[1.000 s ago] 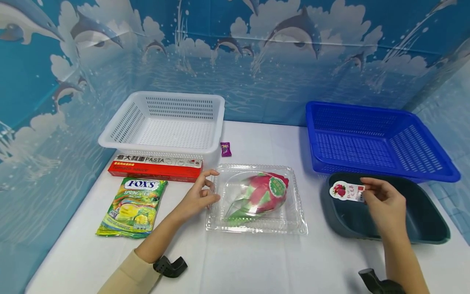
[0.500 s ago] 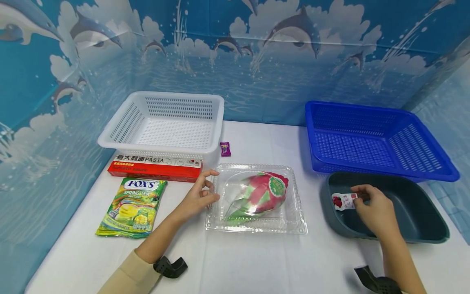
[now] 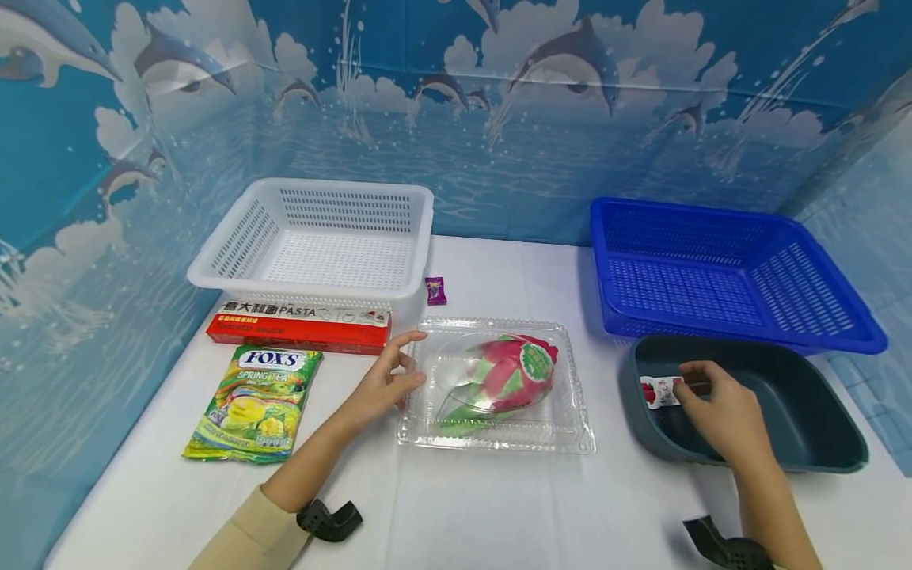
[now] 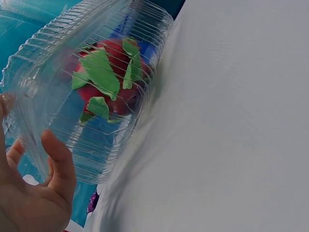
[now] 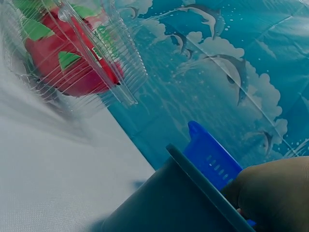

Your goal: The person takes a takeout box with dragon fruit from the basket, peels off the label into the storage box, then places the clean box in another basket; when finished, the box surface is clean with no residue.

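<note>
White and thin, the card (image 3: 661,392) inside the dark bin (image 3: 798,404) should handle light and bendy, best pinched by 1 end, as the right hand (image 3: 730,412) does; the left hand (image 3: 381,388), loosely open, touches the box (image 3: 499,445).

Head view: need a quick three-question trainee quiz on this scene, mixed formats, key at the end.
1. True or false: the red-and-green, leaf-scaled fruit is inside the clear, ribbed plastic box.

2. Multiple choice: which container is the right hand at?
A) white rectangular perforated plastic basket
B) blue rectangular perforated plastic basket
C) dark green rounded plastic tub

3. Short answer: what does that hand pinch?

Key
1. True.
2. C.
3. A small white card with red print.
</note>
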Motion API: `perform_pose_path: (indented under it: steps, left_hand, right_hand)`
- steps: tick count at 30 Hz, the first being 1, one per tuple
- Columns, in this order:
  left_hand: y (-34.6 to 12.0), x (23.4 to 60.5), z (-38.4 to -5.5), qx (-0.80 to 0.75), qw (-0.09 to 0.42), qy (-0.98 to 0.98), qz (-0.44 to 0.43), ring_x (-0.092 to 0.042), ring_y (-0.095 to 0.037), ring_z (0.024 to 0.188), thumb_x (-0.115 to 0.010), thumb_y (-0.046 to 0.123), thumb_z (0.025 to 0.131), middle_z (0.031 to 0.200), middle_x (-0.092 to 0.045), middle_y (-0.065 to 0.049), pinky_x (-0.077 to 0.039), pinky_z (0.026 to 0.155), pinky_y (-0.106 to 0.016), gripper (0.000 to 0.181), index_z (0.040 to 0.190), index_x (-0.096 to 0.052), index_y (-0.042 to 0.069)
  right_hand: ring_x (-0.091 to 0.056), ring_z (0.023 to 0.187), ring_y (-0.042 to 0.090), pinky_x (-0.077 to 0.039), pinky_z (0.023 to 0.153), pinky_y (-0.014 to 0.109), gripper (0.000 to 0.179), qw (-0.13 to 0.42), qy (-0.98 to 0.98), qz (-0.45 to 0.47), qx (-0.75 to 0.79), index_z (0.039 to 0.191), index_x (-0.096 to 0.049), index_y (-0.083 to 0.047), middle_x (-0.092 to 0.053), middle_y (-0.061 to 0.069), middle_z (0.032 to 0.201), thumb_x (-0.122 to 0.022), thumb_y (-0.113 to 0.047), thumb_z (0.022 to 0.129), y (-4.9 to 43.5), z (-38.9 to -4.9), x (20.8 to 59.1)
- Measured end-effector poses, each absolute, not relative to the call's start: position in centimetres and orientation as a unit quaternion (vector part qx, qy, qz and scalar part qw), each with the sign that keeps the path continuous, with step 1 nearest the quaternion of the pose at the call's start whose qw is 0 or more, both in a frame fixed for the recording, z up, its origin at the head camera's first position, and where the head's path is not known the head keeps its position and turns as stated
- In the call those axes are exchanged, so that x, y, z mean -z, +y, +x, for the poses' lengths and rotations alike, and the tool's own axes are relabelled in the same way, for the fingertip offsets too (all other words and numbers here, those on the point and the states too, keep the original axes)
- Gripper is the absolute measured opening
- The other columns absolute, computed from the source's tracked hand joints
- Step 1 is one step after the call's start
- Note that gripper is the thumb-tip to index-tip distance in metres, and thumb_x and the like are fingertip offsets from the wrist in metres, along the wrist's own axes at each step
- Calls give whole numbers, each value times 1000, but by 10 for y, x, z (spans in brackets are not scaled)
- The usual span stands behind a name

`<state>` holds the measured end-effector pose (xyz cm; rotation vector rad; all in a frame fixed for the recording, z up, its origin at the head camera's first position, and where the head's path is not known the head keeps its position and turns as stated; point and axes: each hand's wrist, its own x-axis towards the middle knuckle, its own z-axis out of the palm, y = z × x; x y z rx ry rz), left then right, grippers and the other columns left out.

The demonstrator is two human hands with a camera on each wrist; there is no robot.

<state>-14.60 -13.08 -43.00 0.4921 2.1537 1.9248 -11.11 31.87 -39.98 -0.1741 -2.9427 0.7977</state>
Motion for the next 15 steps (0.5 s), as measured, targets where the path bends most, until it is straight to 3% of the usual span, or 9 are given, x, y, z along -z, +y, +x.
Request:
perform_pose_path:
  steps: [7, 15]
  left_hand:
    - [-131, 433, -146, -675, 102, 708, 181, -43, -17, 44, -62, 5, 90, 86, -40, -10, -46, 45, -25, 57, 142, -40, 11]
    - [-126, 437, -144, -680, 74, 709, 173, -41, -9, 43, -57, -4, 87, 84, -40, -8, -42, 41, -21, 33, 118, -47, 2]
  right_hand:
    - [-42, 112, 55, -36, 87, 69, 37, 49, -964, -42, -257, 123, -52, 10, -47, 37, 124, -54, -17, 98, 319, -111, 399]
    - [-30, 123, 59, -24, 98, 74, 37, 75, -961, -48, -262, 122, -53, 10, -38, 40, 133, -54, -17, 97, 320, -112, 401]
